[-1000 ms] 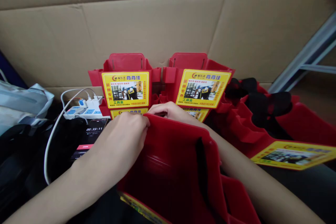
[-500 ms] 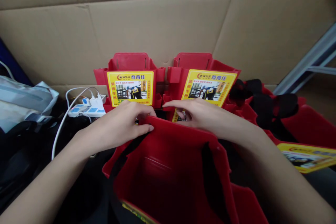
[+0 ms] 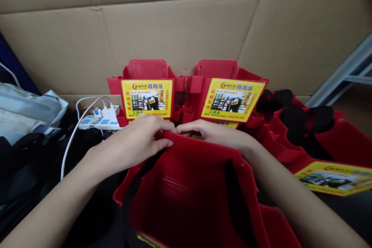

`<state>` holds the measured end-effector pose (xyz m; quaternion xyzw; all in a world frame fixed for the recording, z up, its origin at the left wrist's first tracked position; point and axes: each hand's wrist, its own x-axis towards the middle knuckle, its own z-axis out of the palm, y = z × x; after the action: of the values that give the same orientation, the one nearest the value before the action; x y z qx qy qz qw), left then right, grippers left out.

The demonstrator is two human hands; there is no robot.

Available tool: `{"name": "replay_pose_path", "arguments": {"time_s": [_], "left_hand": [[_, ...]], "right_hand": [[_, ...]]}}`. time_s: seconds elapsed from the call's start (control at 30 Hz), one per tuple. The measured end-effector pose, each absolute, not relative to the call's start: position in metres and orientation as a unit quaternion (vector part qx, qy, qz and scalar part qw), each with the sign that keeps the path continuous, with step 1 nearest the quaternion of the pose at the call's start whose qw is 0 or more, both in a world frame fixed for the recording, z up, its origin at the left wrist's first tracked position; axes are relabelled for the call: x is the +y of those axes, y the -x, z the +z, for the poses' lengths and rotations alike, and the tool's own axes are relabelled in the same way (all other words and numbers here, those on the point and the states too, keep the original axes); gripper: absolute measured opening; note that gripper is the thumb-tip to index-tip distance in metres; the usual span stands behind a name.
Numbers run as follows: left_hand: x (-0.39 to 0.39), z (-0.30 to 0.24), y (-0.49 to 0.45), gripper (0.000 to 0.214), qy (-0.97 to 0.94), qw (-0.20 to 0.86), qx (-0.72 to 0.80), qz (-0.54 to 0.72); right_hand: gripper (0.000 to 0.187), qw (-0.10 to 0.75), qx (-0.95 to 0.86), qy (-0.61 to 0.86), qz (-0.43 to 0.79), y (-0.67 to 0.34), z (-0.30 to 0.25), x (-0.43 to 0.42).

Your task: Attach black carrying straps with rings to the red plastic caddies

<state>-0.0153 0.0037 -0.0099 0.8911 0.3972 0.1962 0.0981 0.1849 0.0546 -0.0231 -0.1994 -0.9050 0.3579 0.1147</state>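
A red plastic tool box (image 3: 186,201) tilts toward me with its open mouth facing up. Black straps (image 3: 238,197) run down inside its left and right walls. At the far rim, my left hand (image 3: 148,135) is closed, the thumb inside and the fingers behind the wall. Close beside it, my right hand (image 3: 212,131) reaches behind the same rim, its fingertips meeting those of my left hand. The rim hides most of the right fingers, so what they hold cannot be made out.
Two red tool boxes with yellow labels (image 3: 147,99) (image 3: 235,100) stand against the cardboard wall (image 3: 180,35). More strapped red boxes (image 3: 345,135) lie at right. A white power strip (image 3: 100,122) with cables and a plastic bag (image 3: 29,112) are at left; a metal frame (image 3: 345,73) leans far right.
My right hand has moved left and slightly down behind the rim, bringing its fingers against my left hand's. My left hand keeps its grip on the tool box.
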Motion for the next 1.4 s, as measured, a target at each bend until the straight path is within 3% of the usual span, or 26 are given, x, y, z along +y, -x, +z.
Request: {"name": "replay_pose_path", "arguments": {"time_s": [0.07,0.17,0.23,0.3,0.37,0.47,0.53,0.7,0.8,0.87,0.93,1.2,1.4], "left_hand": [[0.004,-0.01,0.016,0.011,-0.894,0.086,0.392,0.2],[0.002,-0.008,0.017,0.008,-0.896,0.079,0.394,0.189],[0.001,-0.006,0.018,0.008,-0.895,0.078,0.401,0.177],[-0.001,-0.005,0.018,0.009,-0.894,0.076,0.408,0.168],[-0.001,-0.004,0.017,0.009,-0.894,0.074,0.41,0.167],[0.0,-0.005,0.016,0.01,-0.893,0.075,0.409,0.175],[0.001,-0.005,0.016,0.011,-0.893,0.073,0.409,0.174],[-0.001,-0.005,0.016,0.009,-0.898,0.06,0.406,0.157],[-0.002,-0.005,0.016,0.01,-0.898,0.065,0.404,0.162],[-0.003,-0.005,0.015,0.011,-0.897,0.066,0.403,0.167],[-0.003,-0.005,0.014,0.011,-0.898,0.064,0.403,0.165],[-0.004,-0.004,0.015,0.012,-0.898,0.065,0.405,0.161],[-0.006,-0.004,0.015,0.014,-0.899,0.049,0.414,0.136]], "right_hand": [[0.021,0.105,-0.919,0.267,0.27,-0.188,-0.026,0.058],[0.019,0.062,-0.896,0.438,0.041,-0.206,-0.025,0.064],[0.018,0.017,-0.869,0.494,-0.017,-0.218,-0.02,0.064],[0.025,0.038,-0.89,0.455,0.015,-0.22,-0.016,0.06],[0.043,0.121,-0.927,0.346,0.076,-0.207,-0.015,0.055],[0.032,0.149,-0.948,0.234,0.155,-0.182,-0.02,0.054],[0.025,0.094,-0.947,0.276,0.133,-0.181,-0.023,0.059],[0.02,-0.006,-0.832,0.55,-0.069,-0.222,-0.021,0.065],[0.046,0.089,-0.907,0.412,0.024,-0.218,-0.022,0.057],[0.038,0.132,-0.942,0.279,0.135,-0.2,-0.024,0.052],[0.025,0.107,-0.944,0.238,0.202,-0.185,-0.026,0.053],[0.021,0.045,-0.893,0.447,0.01,-0.228,-0.011,0.055],[0.025,0.133,-0.93,0.328,0.101,-0.201,-0.017,0.051]]}}
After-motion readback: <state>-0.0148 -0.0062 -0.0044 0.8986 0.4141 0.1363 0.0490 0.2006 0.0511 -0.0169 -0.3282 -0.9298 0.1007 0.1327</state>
